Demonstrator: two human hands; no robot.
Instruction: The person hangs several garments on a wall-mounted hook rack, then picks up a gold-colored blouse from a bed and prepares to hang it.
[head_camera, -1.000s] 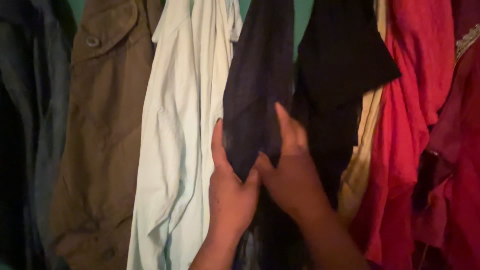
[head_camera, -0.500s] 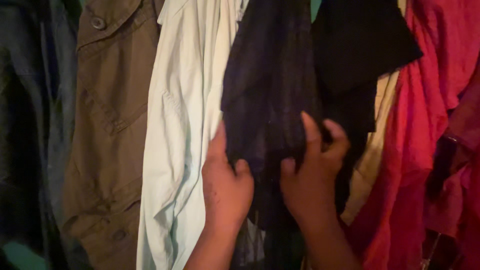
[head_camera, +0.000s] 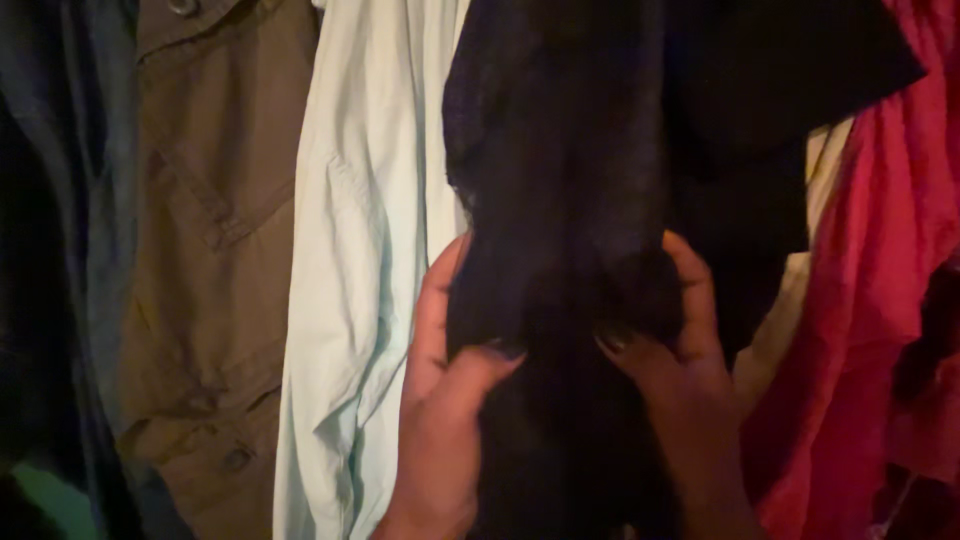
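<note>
head view, dim light, a row of hanging clothes fills the picture. far left: a dark bluish-grey garment (head_camera: 70, 200), mostly in shadow. just beside it a brown shirt (head_camera: 215, 250) with stitched seams, one button at the top edge and another low down. next, a pale mint shirt (head_camera: 350, 260), hanging in long folds, its right edge touching the dark cloth beside it.

centre: a dark sheer garment (head_camera: 555, 170), near black with a purplish tint, hanging between the pale shirt and the clothes to the right. left hand (head_camera: 445, 360) comes up from the bottom edge; fingers go behind the garment's left edge and the thumb presses on the front, so the cloth is pinched between them. right hand (head_camera: 675, 350) does the same on the garment's right side: fingers curl around the edge, thumb lies across the front, cloth gripped. the two hands are apart, with a strip of the dark cloth held between them.

right of that: a black garment (head_camera: 770, 70), higher up, overlapping a cream cloth (head_camera: 800, 280) of which only a narrow strip shows. far right: a red garment (head_camera: 880, 240), crumpled, reaching the picture's edge.
</note>
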